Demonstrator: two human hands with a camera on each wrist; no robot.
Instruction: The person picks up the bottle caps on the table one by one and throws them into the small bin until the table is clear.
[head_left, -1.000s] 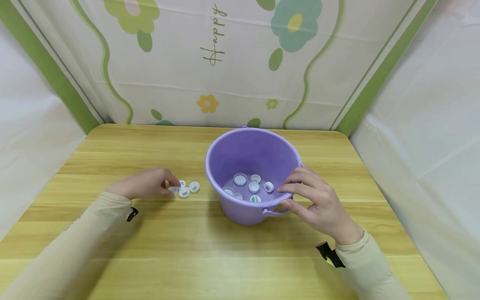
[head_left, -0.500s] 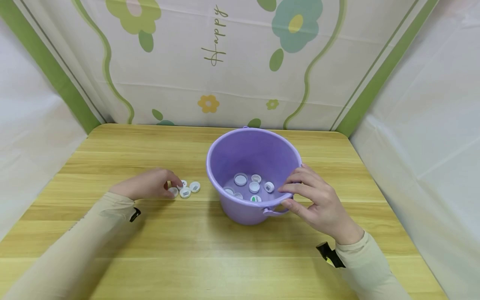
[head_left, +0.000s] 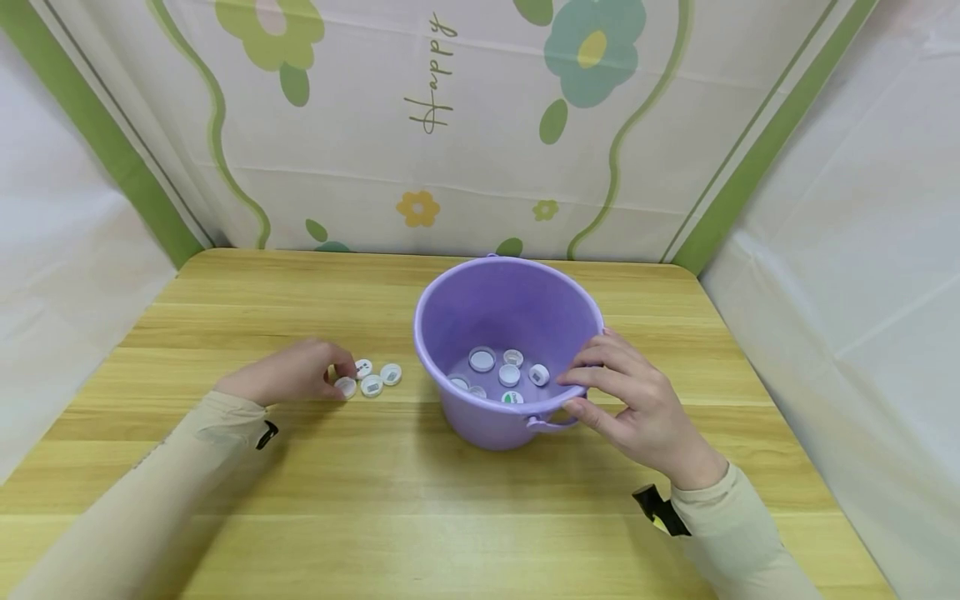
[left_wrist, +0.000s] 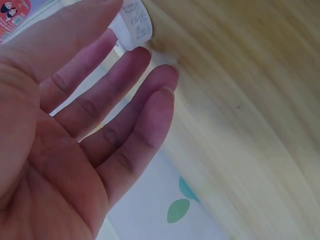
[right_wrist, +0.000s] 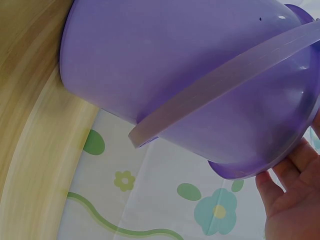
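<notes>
My left hand (head_left: 291,375) is beside a small group of white bottle caps (head_left: 371,386) on the wooden table. Its thumb and index fingertip are right at the nearest caps, with the fingers loosely bent. In the left wrist view, a white cap (left_wrist: 135,22) with blurred dark lettering shows just past the index fingertip, partly behind the thumb. My right hand (head_left: 630,400) grips the right rim of a purple bucket (head_left: 472,425), fingers over the inside and thumb near the handle mount. Several more white caps (head_left: 509,376) lie on the bucket's floor; one bears a green mark.
The bucket's handle (right_wrist: 225,80) hangs down along its outside in the right wrist view. A flower-printed cloth (head_left: 480,167) rises behind the table's (head_left: 420,517) back edge. Pale sheets (head_left: 847,275) close off both sides.
The left hand's index finger has drawn back slightly to the left, and more of the cap with dark marks shows. My right hand stays on the bucket rim.
</notes>
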